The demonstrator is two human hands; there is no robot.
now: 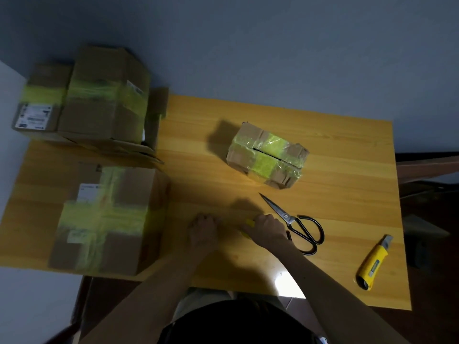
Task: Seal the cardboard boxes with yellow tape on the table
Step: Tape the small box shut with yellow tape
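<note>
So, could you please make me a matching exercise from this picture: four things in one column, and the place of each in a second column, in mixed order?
Things:
1 scissors
2 utility knife
3 small box
4 yellow tape

Places:
A gripped in the right hand
B middle of the table
C near the table's right edge
D just right of the right hand

Pairs: 1-D, 2-C, 3-B, 4-A

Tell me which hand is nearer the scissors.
Right. The right hand, gripping yellow tape, sits just left of the scissors handles; the left hand lies farther left, beyond the right hand.
</note>
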